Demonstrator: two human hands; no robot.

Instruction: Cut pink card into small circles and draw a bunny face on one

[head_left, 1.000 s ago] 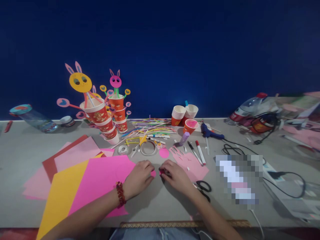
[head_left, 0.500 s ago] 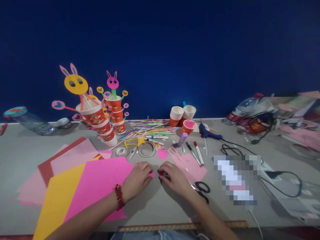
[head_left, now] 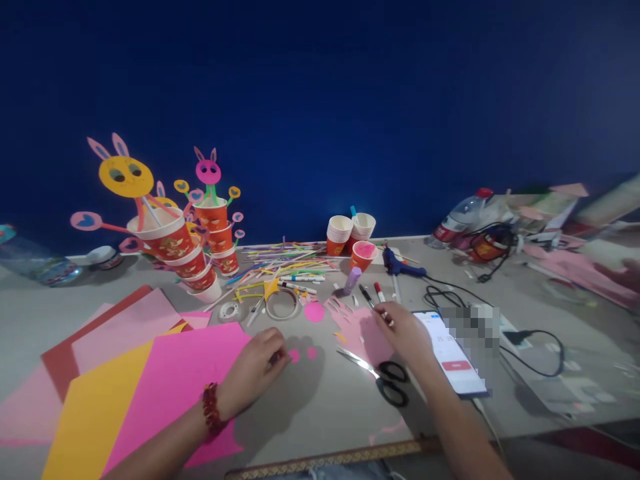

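My left hand (head_left: 257,370) rests at the right edge of the magenta sheet (head_left: 185,380), its fingers curled together; something small and dark shows at the fingertips. Just beside it lie two small pink circles (head_left: 312,353) on the grey table. My right hand (head_left: 400,327) is over the right part of the light pink cut paper (head_left: 360,333), fingers bent near the black pen (head_left: 367,295) and the red-capped marker (head_left: 379,291). Whether its fingers grip the pen is unclear. Black-handled scissors (head_left: 391,383) lie open-bladed below that hand. A larger pink circle (head_left: 315,311) is farther back.
Stacked-cup rabbit figures (head_left: 175,233) stand at the back left. Straws (head_left: 285,257), tape rolls (head_left: 281,303) and paper cups (head_left: 339,233) are at the back middle. A glue gun (head_left: 400,265), a phone (head_left: 455,357), cables and a bottle (head_left: 463,217) sit to the right.
My right hand has moved away from my left, up and right toward the pens. Two small pink circles now lie uncovered, and the scissors show fully. The view has shifted right.
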